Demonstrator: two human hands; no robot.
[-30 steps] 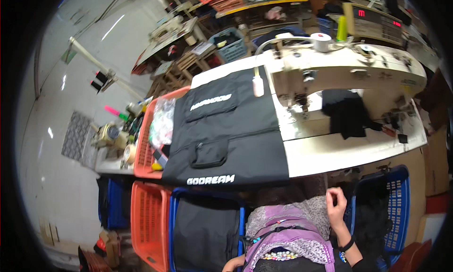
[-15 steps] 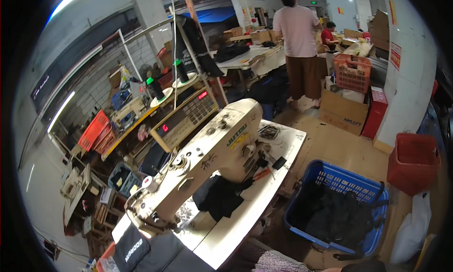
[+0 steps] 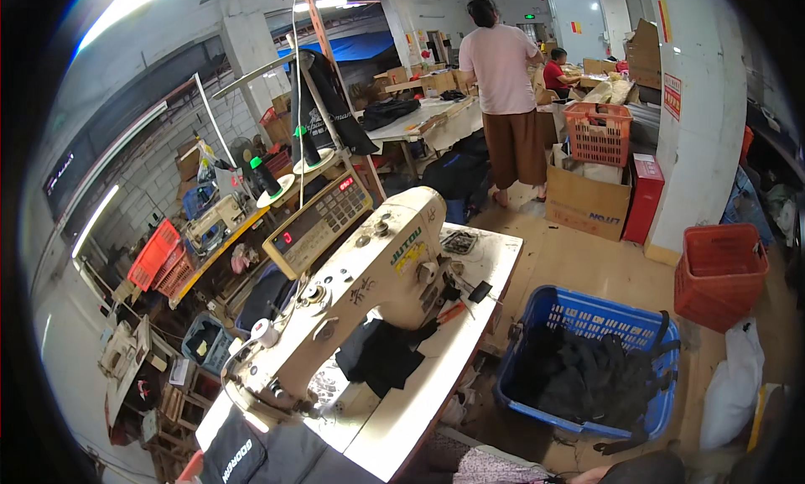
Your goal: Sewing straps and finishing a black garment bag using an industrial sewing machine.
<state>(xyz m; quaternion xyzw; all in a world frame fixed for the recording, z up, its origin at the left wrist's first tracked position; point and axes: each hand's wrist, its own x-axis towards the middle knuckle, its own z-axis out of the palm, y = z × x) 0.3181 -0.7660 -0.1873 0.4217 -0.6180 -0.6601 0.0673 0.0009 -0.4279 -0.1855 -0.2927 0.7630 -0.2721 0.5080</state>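
Note:
My left hand is out of view. A strip of bare skin beside a dark sleeve (image 3: 646, 468) shows at the lower edge, perhaps part of my right arm; its fingers are hidden. A cream sewing machine (image 3: 356, 287) stands on a white worktable (image 3: 407, 421). Black fabric (image 3: 381, 358) lies under its arm, with no hand touching it. Black padded fabric with white lettering (image 3: 289, 455) hangs over the table's near left corner. To the right, a blue plastic basket (image 3: 549, 301) holds black strapped pieces (image 3: 587, 379), some hanging over its rim.
A control panel (image 3: 323, 224) and thread cones (image 3: 266, 178) stand behind the machine. An orange-handled tool (image 3: 453, 311) lies on the tabletop. A red bin (image 3: 721, 274) and white sack (image 3: 729, 392) are at the right. Beyond, a person (image 3: 503, 90) stands near cartons (image 3: 587, 203).
The view has shifted, so the room sits slightly further left in the picture. More skin and dark sleeve show at the lower edge. The black fabric and basket stay in place.

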